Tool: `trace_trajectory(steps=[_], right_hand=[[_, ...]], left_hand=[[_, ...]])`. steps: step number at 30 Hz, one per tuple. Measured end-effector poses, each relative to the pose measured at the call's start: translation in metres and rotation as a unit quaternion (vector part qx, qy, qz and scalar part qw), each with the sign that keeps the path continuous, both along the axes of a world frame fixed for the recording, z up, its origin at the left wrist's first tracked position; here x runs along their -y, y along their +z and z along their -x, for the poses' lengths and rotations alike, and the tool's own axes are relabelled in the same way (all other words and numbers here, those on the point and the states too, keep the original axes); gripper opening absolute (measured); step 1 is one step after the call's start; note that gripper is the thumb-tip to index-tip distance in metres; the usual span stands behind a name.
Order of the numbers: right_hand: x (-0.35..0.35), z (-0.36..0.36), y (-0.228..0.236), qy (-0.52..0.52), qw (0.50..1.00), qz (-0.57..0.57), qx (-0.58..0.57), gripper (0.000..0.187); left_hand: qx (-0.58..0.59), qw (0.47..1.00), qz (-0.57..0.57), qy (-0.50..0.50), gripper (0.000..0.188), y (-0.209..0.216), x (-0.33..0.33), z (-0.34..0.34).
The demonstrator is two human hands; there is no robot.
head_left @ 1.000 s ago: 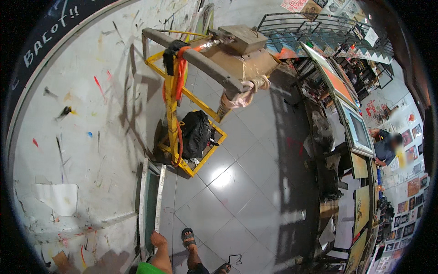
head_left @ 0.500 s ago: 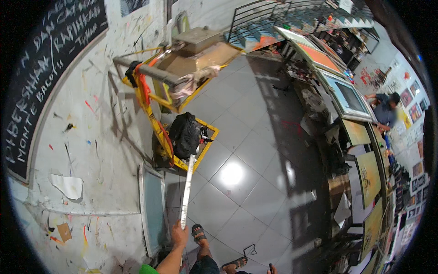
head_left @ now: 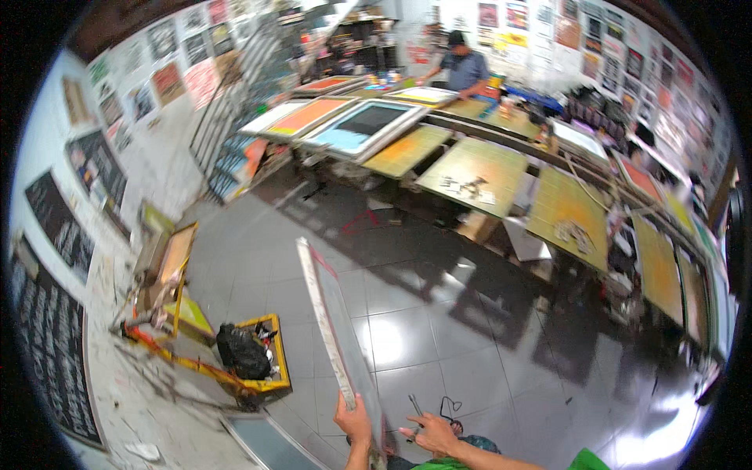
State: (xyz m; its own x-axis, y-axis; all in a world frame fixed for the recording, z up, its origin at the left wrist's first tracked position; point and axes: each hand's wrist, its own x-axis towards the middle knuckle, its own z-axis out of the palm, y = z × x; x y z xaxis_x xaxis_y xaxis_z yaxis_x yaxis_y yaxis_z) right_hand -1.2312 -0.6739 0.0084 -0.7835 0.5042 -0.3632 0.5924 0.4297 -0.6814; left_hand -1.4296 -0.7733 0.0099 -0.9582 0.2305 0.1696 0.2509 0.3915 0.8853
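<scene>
My left hand is closed round the lower end of a silkscreen frame, which stands tilted on edge in front of me with its pale, worn rail facing up. To the right, my right hand points towards the frame with some fingers stretched out, apart from it. A slim dark stick-like tool rises from that hand; its kind is too small to make out.
A yellow trolley carrying a black bag stands left. Another screen leans by the wall. Print tables with boards and screens curve across the right, where a person works. A bent black wire lies on the tiles.
My view has swung right from the wall and trolley to the tables. The frame, still in my left hand, now shows more of its side. My right hand has come up into view.
</scene>
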Motion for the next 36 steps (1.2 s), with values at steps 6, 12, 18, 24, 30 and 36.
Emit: trace_trajectory(steps=[6, 12, 18, 24, 30, 36], right_hand=[[-0.060, -0.078, 0.068, -0.054, 0.971, -0.106, -0.208, 0.085], [-0.104, -0.162, 0.125, -0.210, 0.893, -0.266, -0.296, 0.078], [-0.164, -0.269, 0.145, -0.382, 0.764, -0.299, -0.426, 0.062], [-0.171, -0.434, 0.173, -0.508, 0.705, -0.259, -0.422, 0.038], [-0.144, -0.558, 0.191, -0.592, 0.663, -0.155, -0.431, 0.032], [-0.156, -0.685, 0.160, -0.747, 0.561, -0.184, -0.306, 0.037]], left_hand=[[-0.049, 0.988, -0.147, -0.019, 0.035, 0.142, -0.146, -0.124], [-0.026, 0.956, -0.276, -0.101, 0.044, 0.227, -0.218, -0.246], [-0.240, 0.852, -0.317, -0.339, 0.061, 0.287, -0.273, -0.336], [-0.103, 0.926, -0.285, -0.226, 0.083, 0.191, -0.372, -0.250], [0.186, 0.862, -0.044, -0.469, 0.086, 0.014, -0.429, -0.296], [0.191, 0.826, -0.021, -0.530, 0.065, 0.078, -0.495, -0.471]])
